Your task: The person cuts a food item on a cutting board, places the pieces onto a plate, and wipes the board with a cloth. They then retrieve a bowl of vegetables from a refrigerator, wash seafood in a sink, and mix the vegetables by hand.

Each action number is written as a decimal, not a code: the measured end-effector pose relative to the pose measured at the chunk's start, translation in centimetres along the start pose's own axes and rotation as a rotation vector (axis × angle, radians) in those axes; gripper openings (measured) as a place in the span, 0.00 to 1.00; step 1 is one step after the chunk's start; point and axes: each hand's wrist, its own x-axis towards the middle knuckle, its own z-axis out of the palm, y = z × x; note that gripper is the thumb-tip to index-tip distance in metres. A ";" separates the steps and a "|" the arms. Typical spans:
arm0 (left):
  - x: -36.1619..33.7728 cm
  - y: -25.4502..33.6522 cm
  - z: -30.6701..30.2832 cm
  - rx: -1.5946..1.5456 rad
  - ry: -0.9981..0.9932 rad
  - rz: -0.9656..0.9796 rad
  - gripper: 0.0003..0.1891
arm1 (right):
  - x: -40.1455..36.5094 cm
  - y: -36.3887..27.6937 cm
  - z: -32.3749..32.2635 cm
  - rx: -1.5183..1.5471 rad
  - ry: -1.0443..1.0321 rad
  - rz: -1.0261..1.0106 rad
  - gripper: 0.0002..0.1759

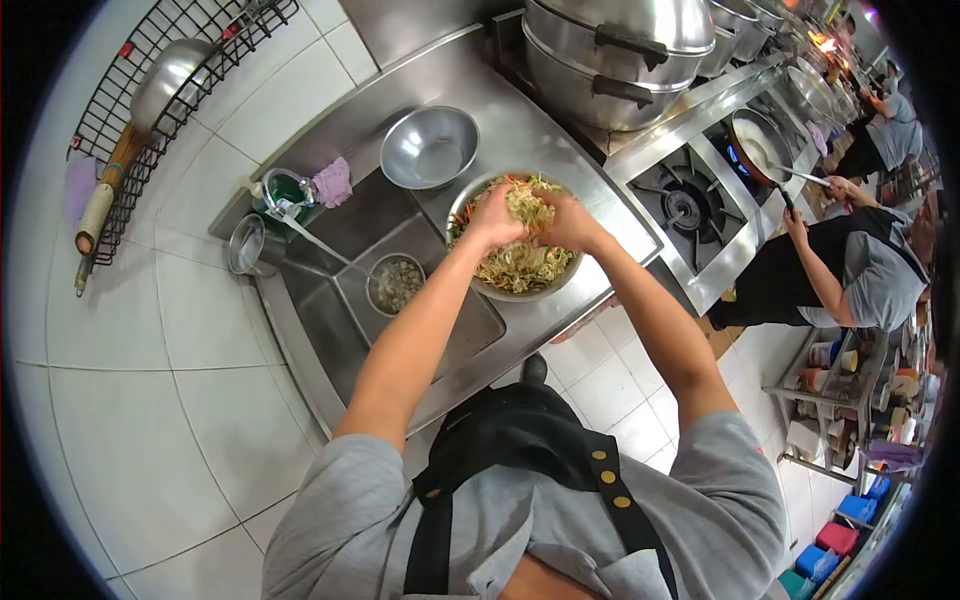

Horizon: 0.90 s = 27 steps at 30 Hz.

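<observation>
A wide metal bowl [527,297] stands on the steel counter and holds shredded vegetables [520,265], pale green with orange strips. Both my hands are inside its rim, near the far half. My left hand [497,217] has its fingers curled into a clump of the shreds. Opposite it, my right hand [570,222] is closed on the same clump, its fingertips partly hidden. Some shreds show between the two hands. Just beyond the bowl sits a second metal bowl [430,147] with nothing visible in it.
A steel sink [345,250] lies left, holding a ladle-like strainer [396,285] with pale pieces. A purple cloth [332,182] lies by the faucet. Right are a large steamer pot [610,70] and a gas burner [686,205]. A co-worker [850,260] handles a wok [757,145] over flame.
</observation>
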 end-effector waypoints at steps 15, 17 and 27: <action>-3.4 1.2 -0.9 -0.518 0.183 -0.042 0.16 | -1.0 -5.2 -1.6 -0.061 0.243 -0.157 0.15; -3.4 2.4 -1.4 -1.332 0.150 -0.393 0.24 | -2.6 -8.9 -0.5 0.347 0.250 -0.201 0.15; -5.5 2.1 -1.4 -1.582 -0.154 -0.603 0.33 | 0.4 -4.0 3.6 -0.184 0.136 -0.215 0.14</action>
